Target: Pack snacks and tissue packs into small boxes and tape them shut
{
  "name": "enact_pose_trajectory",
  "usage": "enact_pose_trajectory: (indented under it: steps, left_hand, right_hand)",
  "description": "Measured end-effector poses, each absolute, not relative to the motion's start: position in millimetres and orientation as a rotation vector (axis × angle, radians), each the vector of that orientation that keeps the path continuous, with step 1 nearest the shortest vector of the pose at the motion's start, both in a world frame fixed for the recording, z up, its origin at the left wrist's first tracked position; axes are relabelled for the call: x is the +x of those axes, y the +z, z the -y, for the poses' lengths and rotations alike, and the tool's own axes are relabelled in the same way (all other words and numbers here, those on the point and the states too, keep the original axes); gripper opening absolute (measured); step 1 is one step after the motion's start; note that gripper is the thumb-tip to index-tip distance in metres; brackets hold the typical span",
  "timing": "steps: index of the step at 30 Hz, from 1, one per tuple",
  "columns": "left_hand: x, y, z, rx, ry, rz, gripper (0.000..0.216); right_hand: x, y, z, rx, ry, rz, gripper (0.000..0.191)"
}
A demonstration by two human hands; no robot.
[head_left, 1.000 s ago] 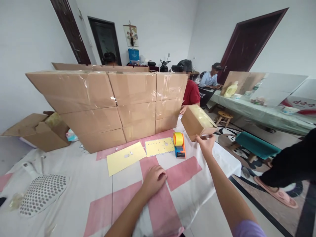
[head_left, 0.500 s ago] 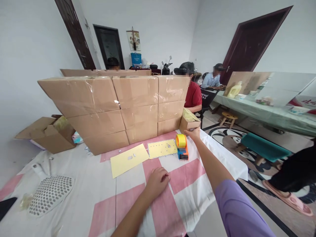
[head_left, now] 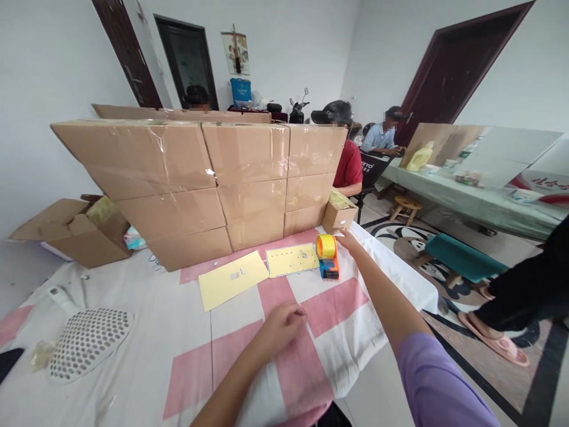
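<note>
Small box: a small brown cardboard box with a yellowish top stands on the pink-and-white checked tablecloth, just beside the right end of the wall of brown taped cardboard boxes.
Right hand: the right hand reaches to the small box's near lower edge, fingers pointing towards it; I cannot tell whether they touch it or are pressed together.
Left hand: the left hand is low over the cloth, fingers loosely curled inward, nothing visible in them.
Tape: an orange-and-blue dispenser with a yellow tape roll stands near the right hand.
Sheets: a plain yellow rectangular sheet and a dotted yellow sheet lie left of the dispenser.
</note>
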State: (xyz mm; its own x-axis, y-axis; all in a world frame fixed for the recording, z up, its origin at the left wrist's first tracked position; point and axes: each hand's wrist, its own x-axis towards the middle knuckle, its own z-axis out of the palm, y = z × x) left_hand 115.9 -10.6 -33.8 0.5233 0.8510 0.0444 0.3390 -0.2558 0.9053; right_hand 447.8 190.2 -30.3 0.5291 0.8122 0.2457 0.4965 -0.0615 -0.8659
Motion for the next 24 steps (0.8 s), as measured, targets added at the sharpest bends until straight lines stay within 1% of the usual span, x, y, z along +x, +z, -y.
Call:
enact_pose_trajectory:
  steps: [2, 4, 5, 7, 8, 9, 11, 12, 14, 17, 19, 20, 21, 22, 24]
  left_hand:
    - [73.4, -20.8, 22.5, 1.725, 0.68, -0.946, 0.017]
    - [14.8, -16.6, 25.5, 1.671, 0.78, -1.049, 0.018]
    - [-17.8, -17.9, 22.4, 1.657, 0.856, -1.16, 0.02]
    - [-83.3, -24.1, 6.8, 1.647, 0.999, -1.359, 0.025]
    - [-114.3, -27.0, -5.5, 1.627, 1.073, -1.44, 0.026]
    - [-143.0, -28.6, -20.2, 1.587, 1.177, -1.532, 0.028]
    - [-192.3, -25.5, -55.4, 1.533, 1.341, -1.755, 0.029]
    - [-212.5, -20.6, -74.7, 1.544, 1.36, -1.915, 0.031]
    - [-245.7, -5.1, -113.2, 1.545, 1.329, -2.201, 0.04]
    - [-284.1, 24.0, -160.8, 1.541, 1.316, -2.388, 0.077]
    - [-305.6, 41.1, -182.0, 1.607, 1.107, -2.479, 0.092]
    - [-315.0, 47.9, -189.6, 1.622, 0.983, -2.498, 0.094]
    - [-323.1, 53.4, -195.4, 1.62, 0.88, -2.5, 0.092]
    - [-329.6, 57.7, -199.9, 1.6, 0.817, -2.495, 0.085]
    - [-336.9, 63.4, -205.1, 1.558, 0.795, -2.488, 0.065]
  right_hand:
    - [442.3, -22.8, -166.3, -1.714, 0.346, 1.109, 0.041]
    - [429.1, -18.6, -135.8, -1.669, 0.243, 1.138, 0.037]
    - [418.9, -19.2, -119.6, -1.624, 0.153, 1.165, 0.034]
    - [392.3, -27.4, -88.0, -1.465, -0.13, 1.381, 0.024]
    - [376.6, -34.6, -73.7, -1.412, -0.177, 1.507, 0.019]
    - [360.2, -43.2, -61.1, -1.378, -0.163, 1.636, 0.016]
    - [328.5, -61.5, -41.9, -1.322, -0.031, 1.905, 0.014]
    - [315.0, -69.7, -36.0, -1.303, 0.053, 2.039, 0.015]
    - [295.9, -81.1, -31.2, -1.32, 0.175, 2.221, 0.018]
    - [287.9, -86.1, -35.6, -1.437, 0.201, 2.253, 0.023]
    - [290.1, -84.7, -39.4, -1.47, 0.196, 2.234, 0.022]
    - [291.5, -83.6, -40.5, -1.47, 0.2, 2.24, 0.021]
    - [292.5, -82.7, -41.0, -1.467, 0.204, 2.247, 0.02]
    - [292.9, -82.1, -40.9, -1.464, 0.206, 2.249, 0.02]
    - [292.4, -81.7, -40.0, -1.464, 0.209, 2.242, 0.02]
